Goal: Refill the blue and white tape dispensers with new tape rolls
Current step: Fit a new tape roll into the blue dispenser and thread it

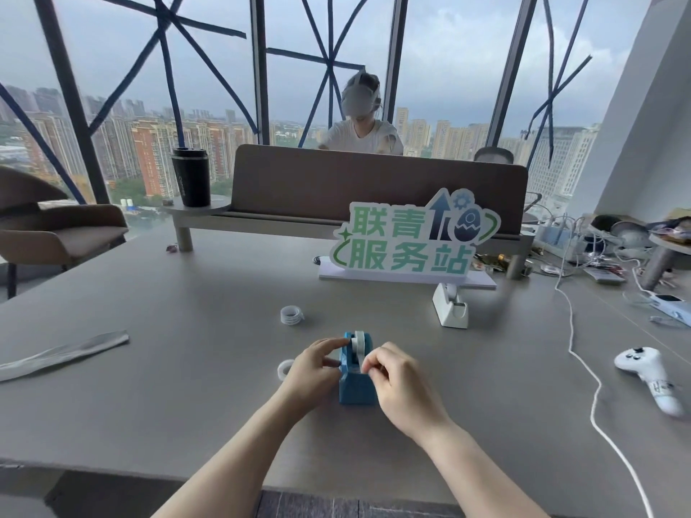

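The blue tape dispenser (pixel 355 386) stands on the grey table near me, with a white tape roll (pixel 359 343) seated upright in its top. My left hand (pixel 312 372) grips the dispenser's left side, with a fingertip touching the roll. On the right side, my right hand (pixel 396 379) pinches at the tape just below the roll. The white tape dispenser (pixel 450 306) stands further back to the right with a roll in it. A stack of tape rolls (pixel 291 315) lies behind the blue dispenser. One loose roll (pixel 284 368) peeks out beside my left hand.
A green-lettered sign (pixel 407 244) stands behind the white dispenser. A white game controller (pixel 650 375) and a white cable (pixel 583 364) lie at the right. A grey wrapper strip (pixel 63 355) lies at the left. A black cup (pixel 191 177) sits on a shelf; a person sits beyond the divider.
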Motion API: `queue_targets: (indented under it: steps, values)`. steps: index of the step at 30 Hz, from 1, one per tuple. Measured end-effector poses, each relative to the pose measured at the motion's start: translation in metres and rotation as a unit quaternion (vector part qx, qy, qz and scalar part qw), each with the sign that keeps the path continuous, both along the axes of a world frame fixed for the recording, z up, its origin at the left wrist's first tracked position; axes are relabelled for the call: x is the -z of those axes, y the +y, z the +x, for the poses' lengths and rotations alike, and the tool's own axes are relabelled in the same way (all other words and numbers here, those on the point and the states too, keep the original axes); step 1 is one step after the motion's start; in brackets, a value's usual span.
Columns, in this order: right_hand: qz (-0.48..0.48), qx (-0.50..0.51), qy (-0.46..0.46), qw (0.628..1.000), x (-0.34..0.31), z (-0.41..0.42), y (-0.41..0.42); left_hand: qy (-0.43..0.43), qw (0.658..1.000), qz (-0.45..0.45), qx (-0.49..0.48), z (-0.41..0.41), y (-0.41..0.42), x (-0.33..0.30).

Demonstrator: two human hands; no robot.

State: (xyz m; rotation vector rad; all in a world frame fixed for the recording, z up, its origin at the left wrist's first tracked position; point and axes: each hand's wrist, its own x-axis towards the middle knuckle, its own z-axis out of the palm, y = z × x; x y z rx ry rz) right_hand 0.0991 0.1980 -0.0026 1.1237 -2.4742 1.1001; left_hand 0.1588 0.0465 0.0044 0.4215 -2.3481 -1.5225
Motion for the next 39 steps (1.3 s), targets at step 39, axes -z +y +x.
queue_targets:
  steps: [39]
  values:
    - [0.034, 0.029, -0.169, 0.985, 0.015, -0.009, 0.013, -0.057, 0.998, 0.003, 0.017, 0.013, -0.005, 0.025]
